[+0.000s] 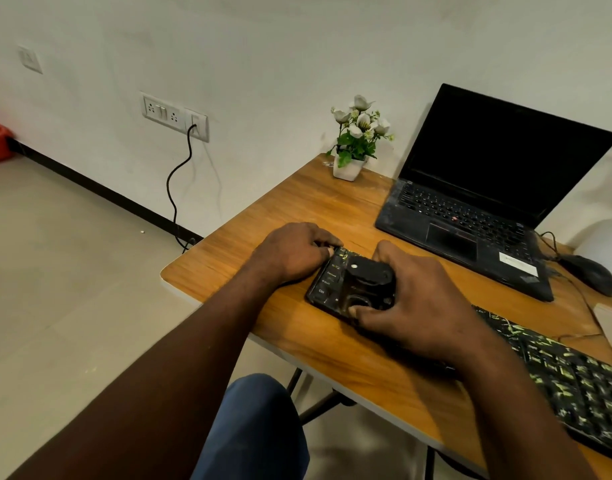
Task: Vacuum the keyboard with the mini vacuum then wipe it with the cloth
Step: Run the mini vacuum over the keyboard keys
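A black keyboard lies slantwise across the wooden table, strewn with yellow-green bits along its right stretch. My right hand is shut on a small black mini vacuum that rests on the keyboard's left end. My left hand grips the keyboard's far left corner, fingertips on its top edge. No cloth that I can name is in view.
An open black laptop stands behind the keyboard, with a black mouse and its cable to the right. A white pot of flowers sits at the table's back corner. A white object lies at the right edge. A wall socket's cable hangs left.
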Demonstrator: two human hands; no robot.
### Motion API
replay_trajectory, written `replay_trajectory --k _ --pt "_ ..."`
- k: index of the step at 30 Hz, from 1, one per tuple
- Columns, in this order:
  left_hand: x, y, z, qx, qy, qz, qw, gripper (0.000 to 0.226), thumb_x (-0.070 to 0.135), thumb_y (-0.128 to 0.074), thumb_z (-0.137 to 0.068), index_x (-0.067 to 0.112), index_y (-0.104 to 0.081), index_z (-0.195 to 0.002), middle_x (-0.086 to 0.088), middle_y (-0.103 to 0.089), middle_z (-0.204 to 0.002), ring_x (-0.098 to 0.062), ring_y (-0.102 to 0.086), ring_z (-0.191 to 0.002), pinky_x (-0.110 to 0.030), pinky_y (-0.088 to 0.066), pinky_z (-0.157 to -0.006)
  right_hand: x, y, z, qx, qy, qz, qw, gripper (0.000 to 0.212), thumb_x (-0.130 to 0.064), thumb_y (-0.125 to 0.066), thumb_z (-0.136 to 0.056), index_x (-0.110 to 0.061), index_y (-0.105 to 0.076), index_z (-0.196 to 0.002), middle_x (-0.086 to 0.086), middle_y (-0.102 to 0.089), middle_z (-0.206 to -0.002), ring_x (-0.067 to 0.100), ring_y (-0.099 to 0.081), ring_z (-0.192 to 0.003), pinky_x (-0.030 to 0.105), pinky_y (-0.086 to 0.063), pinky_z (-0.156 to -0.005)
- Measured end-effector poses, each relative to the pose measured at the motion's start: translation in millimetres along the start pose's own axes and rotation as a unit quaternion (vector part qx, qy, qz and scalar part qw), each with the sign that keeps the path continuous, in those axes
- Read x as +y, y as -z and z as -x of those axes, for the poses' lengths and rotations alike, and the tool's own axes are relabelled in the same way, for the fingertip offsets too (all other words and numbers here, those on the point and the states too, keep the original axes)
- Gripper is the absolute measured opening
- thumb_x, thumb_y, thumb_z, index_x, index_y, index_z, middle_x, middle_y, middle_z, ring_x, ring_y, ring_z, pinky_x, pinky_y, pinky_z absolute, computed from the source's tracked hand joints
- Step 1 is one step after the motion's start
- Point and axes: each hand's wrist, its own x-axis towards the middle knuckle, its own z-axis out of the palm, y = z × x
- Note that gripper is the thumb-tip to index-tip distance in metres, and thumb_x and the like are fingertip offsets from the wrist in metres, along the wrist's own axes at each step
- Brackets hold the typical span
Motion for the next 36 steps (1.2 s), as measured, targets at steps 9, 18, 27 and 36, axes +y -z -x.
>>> replay_trajectory --k 9,18,27,36 --pt "4 2 3 -0.015 0.0 -0.004 1.0 0.032 0.043 -0.058 -0.092 0.041 -0.074 -0.12 0.012 -0.068 -0.124 -0.012 -0.06 -0.111 -0.038 -0.05 -0.095 -6 -30 -14 0.074 0.036 -0.034 0.996 0.051 -0.035 -0.088 -0.074 -0.04 -0.04 -0.092 -0.015 -0.06 -0.094 0.002 -0.059 -0.084 0.018 -0.047 -0.061" --pt "6 3 4 0.003 0.015 0.016 1.0 0.027 0.034 -0.063 -0.094 0.04 -0.076 -0.118 0.013 -0.069 -0.129 -0.012 -0.061 -0.116 -0.04 -0.05 -0.101 3 -17 -14 0.048 0.019 -0.1 0.994 0.047 -0.031 -0.091 -0.073 -0.034 -0.049 -0.095 -0.01 -0.068 -0.094 0.004 -0.067 -0.081 0.021 -0.053 -0.058" --pt "9 5 8 0.002 0.01 0.001 1.0 0.026 0.031 -0.062 -0.095 0.035 -0.075 -0.117 0.01 -0.068 -0.13 -0.014 -0.061 -0.115 -0.036 -0.05 -0.096 7 -13 -25 0.064 -0.001 -0.102 0.993 0.047 -0.027 -0.091 -0.074 -0.028 -0.053 -0.101 -0.008 -0.068 -0.095 0.003 -0.068 -0.081 0.021 -0.056 -0.061" --pt "13 8 11 -0.004 0.004 0.0 1.0 0.015 0.03 -0.061 -0.097 0.039 -0.073 -0.101 0.005 -0.069 -0.125 -0.017 -0.06 -0.106 -0.038 -0.051 -0.091 9 -13 -37 0.082 -0.004 -0.077 0.994 0.049 -0.029 -0.09 -0.075 -0.029 -0.051 -0.104 -0.008 -0.068 -0.098 0.007 -0.069 -0.084 0.029 -0.061 -0.065"
